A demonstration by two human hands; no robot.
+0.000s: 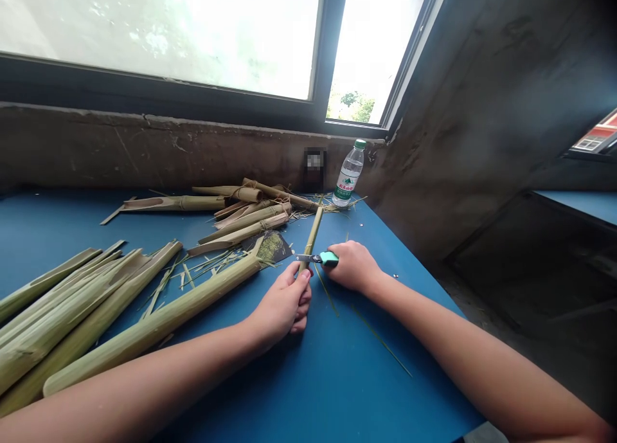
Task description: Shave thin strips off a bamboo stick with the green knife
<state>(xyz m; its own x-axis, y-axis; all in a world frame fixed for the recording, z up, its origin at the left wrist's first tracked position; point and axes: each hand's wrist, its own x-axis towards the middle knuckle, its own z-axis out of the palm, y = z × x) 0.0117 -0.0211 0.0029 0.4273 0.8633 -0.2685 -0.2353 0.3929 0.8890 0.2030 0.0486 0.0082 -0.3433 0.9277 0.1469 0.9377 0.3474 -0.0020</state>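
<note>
My left hand (284,305) is closed around the near end of a thin bamboo strip (312,234) that points away from me across the blue table (308,379). A small knife with a teal handle (322,258) is gripped in my right hand (351,266). Its blade lies across the strip just above my left fingers. Both forearms rest low over the table.
Several long split bamboo pieces (96,321) lie at the left. More short pieces (241,215) are heaped near the wall. A plastic water bottle (349,173) stands in the corner under the window. Thin shavings are scattered about. The table's right edge drops to the floor.
</note>
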